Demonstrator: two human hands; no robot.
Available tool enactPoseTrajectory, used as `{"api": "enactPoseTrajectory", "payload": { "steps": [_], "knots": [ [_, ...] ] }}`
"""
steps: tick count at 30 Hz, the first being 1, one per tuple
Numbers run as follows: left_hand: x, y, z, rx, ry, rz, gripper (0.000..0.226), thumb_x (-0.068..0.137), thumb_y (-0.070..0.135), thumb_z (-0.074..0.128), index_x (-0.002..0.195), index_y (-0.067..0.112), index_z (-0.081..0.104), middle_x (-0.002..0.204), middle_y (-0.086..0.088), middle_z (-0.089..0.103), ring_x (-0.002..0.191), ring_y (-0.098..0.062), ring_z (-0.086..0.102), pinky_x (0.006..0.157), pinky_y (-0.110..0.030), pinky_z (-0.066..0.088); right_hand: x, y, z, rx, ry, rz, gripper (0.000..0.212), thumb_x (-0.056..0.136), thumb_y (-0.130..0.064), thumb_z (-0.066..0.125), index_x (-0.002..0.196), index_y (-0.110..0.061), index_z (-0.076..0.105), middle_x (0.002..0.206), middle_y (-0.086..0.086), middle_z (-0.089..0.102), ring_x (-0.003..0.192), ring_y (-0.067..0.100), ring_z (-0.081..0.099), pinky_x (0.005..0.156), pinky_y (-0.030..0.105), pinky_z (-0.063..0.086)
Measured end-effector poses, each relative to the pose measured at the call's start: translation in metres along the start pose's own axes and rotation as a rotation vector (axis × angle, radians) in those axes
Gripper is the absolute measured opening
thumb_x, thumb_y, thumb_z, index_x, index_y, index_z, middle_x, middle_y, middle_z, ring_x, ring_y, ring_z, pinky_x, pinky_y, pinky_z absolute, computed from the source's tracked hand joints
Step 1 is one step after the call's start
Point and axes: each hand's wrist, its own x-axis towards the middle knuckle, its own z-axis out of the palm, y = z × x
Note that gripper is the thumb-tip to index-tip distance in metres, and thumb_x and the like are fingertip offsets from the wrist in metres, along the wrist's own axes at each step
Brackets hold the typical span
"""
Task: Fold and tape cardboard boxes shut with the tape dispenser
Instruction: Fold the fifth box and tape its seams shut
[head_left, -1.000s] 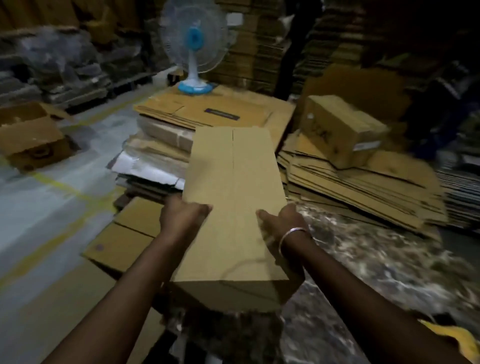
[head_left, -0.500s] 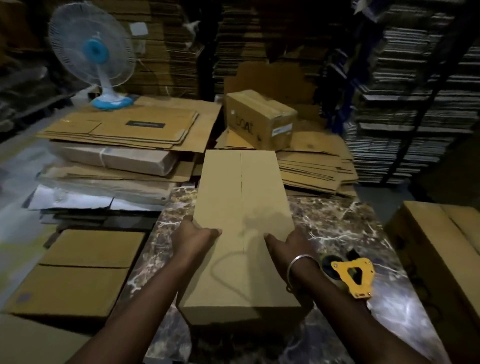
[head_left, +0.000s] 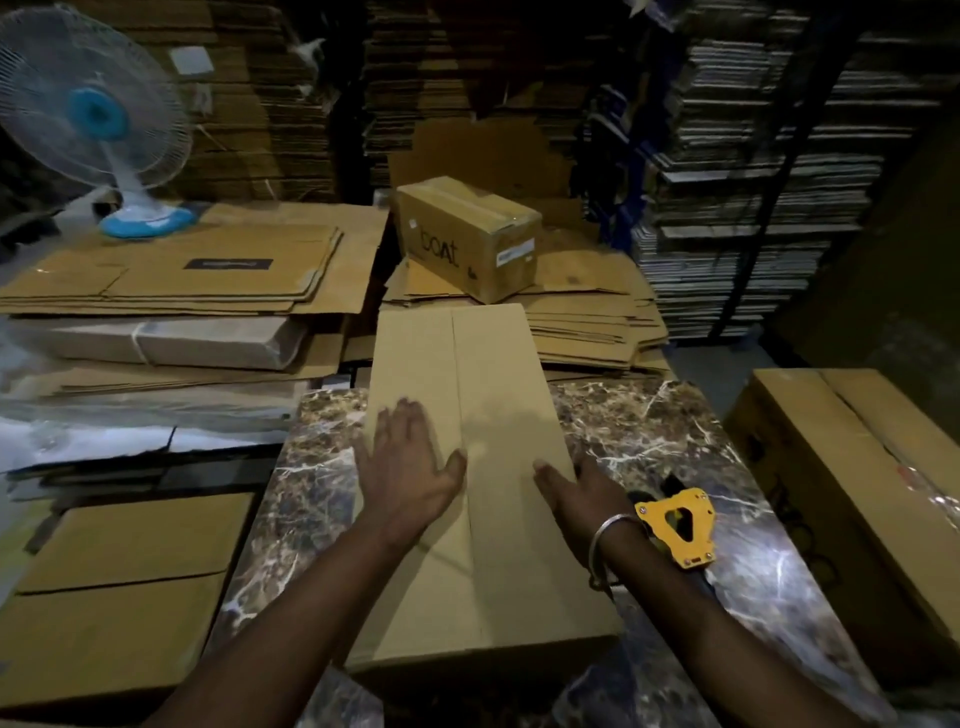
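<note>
The box (head_left: 478, 467) lies lengthwise on the marble table (head_left: 649, 431), top flaps folded down and meeting in a seam along its middle, no tape on it yet as far as the dim light shows. Your left hand (head_left: 410, 467) lies flat on the left flap just beside the seam, fingers straight and slightly spread, thumb out toward the seam. Your right hand (head_left: 576, 491) sits at the box's right edge, thumb on top of the right flap; the other fingers drop over the side, so you cannot tell how they lie. The tape dispenser (head_left: 678, 525) rests on the table just right of the box, close behind your right wrist (yellow frame, roll mostly hidden). Step in hand looks like flattening the flaps before taping. Do it well: keep the left palm pressing beside the seam so both flaps stay level and butted together, not overlapping. Reach the dispenser with the right hand only, and don't lift the left hand or the flaps may spring up. Start the tape on the near end face of the box, then draw it straight along the seam, centered. A taped box (head_left: 467, 234) sits well beyond the box on flat cardboard.
</note>
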Motion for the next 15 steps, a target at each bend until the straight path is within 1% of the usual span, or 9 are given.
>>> {"api": "enactPoseTrajectory", "payload": {
  "steps": [1, 2, 4, 5, 7, 9, 11, 13, 15],
  "knots": [
    [0.003, 0.004, 0.004, 0.002, -0.03, 0.073, 0.087, 0.094, 0.065, 0.038, 0.16, 0.018, 0.008, 0.168, -0.001, 0.006, 0.154, -0.026, 0.003, 0.121, -0.057, 0.005, 0.004, 0.003, -0.004, 0.057, 0.001, 0.043, 0.07, 0.087, -0.073, 0.05, 0.135, -0.023, 0.057, 0.122, 0.001, 0.068, 0.103, 0.026, 0.064, 0.077, 0.034, 0.049],
    [0.005, 0.008, 0.008, -0.004, -0.072, 0.136, 0.082, 0.096, 0.064, 0.035, 0.16, 0.021, 0.009, 0.168, 0.001, 0.006, 0.154, -0.024, 0.003, 0.121, -0.057, 0.004, 0.011, 0.01, -0.007, 0.134, 0.028, 0.096, 0.059, 0.094, -0.064, 0.047, 0.122, -0.015, 0.065, 0.114, 0.007, 0.069, 0.096, 0.027, 0.064, 0.072, 0.035, 0.046],
    [0.006, 0.01, 0.016, 0.011, -0.135, 0.224, 0.071, 0.1, 0.058, 0.029, 0.16, 0.025, 0.009, 0.168, 0.005, 0.007, 0.154, -0.025, 0.003, 0.121, -0.058, 0.006, 0.022, 0.032, -0.011, 0.168, 0.167, 0.185, 0.046, 0.101, -0.051, 0.045, 0.097, -0.009, 0.063, 0.102, 0.016, 0.067, 0.095, 0.033, 0.061, 0.072, 0.037, 0.043],
    [0.006, 0.011, 0.019, 0.03, -0.146, 0.24, 0.067, 0.102, 0.055, 0.025, 0.16, 0.026, 0.01, 0.168, 0.006, 0.007, 0.154, -0.025, 0.004, 0.121, -0.058, 0.007, 0.025, 0.046, -0.013, 0.109, 0.233, 0.209, 0.041, 0.101, -0.047, 0.047, 0.095, -0.008, 0.06, 0.099, 0.018, 0.064, 0.098, 0.036, 0.06, 0.075, 0.039, 0.044],
    [0.006, 0.011, 0.024, 0.055, -0.131, 0.236, 0.063, 0.102, 0.05, 0.022, 0.16, 0.026, 0.014, 0.168, 0.007, 0.01, 0.154, -0.023, 0.005, 0.121, -0.057, 0.007, 0.034, 0.085, -0.013, -0.101, 0.301, 0.256, 0.038, 0.094, -0.042, 0.057, 0.107, -0.006, 0.062, 0.111, 0.021, 0.063, 0.106, 0.04, 0.059, 0.084, 0.043, 0.05],
    [0.007, 0.011, 0.026, 0.046, -0.128, 0.226, 0.06, 0.104, 0.045, 0.026, 0.16, 0.025, 0.015, 0.167, 0.008, 0.011, 0.155, -0.022, 0.005, 0.122, -0.055, 0.007, 0.042, 0.121, -0.01, -0.269, 0.311, 0.375, 0.049, 0.091, -0.037, 0.063, 0.13, -0.009, 0.054, 0.135, 0.019, 0.052, 0.125, 0.039, 0.05, 0.096, 0.048, 0.045],
    [0.007, 0.012, 0.026, 0.059, -0.14, 0.224, 0.06, 0.105, 0.043, 0.027, 0.16, 0.025, 0.014, 0.168, 0.007, 0.01, 0.155, -0.022, 0.005, 0.122, -0.054, 0.006, 0.046, 0.147, -0.009, -0.38, 0.351, 0.487, 0.049, 0.097, -0.032, 0.057, 0.139, -0.011, 0.044, 0.145, 0.016, 0.04, 0.136, 0.037, 0.038, 0.103, 0.052, 0.04],
    [0.008, 0.012, 0.027, 0.075, -0.147, 0.215, 0.06, 0.105, 0.043, 0.026, 0.16, 0.025, 0.013, 0.168, 0.008, 0.009, 0.155, -0.021, 0.004, 0.122, -0.053, 0.005, 0.049, 0.164, -0.008, -0.448, 0.399, 0.5, 0.055, 0.097, -0.033, 0.055, 0.143, -0.01, 0.035, 0.149, 0.015, 0.034, 0.137, 0.035, 0.034, 0.102, 0.055, 0.04],
    [0.008, 0.011, 0.028, 0.078, -0.145, 0.209, 0.059, 0.105, 0.043, 0.026, 0.16, 0.025, 0.013, 0.168, 0.008, 0.008, 0.155, -0.02, 0.003, 0.122, -0.053, 0.005, 0.051, 0.174, -0.007, -0.45, 0.463, 0.492, 0.068, 0.096, -0.033, 0.059, 0.149, -0.012, 0.023, 0.15, 0.018, 0.03, 0.13, 0.038, 0.041, 0.095, 0.054, 0.043]
  ]
}}
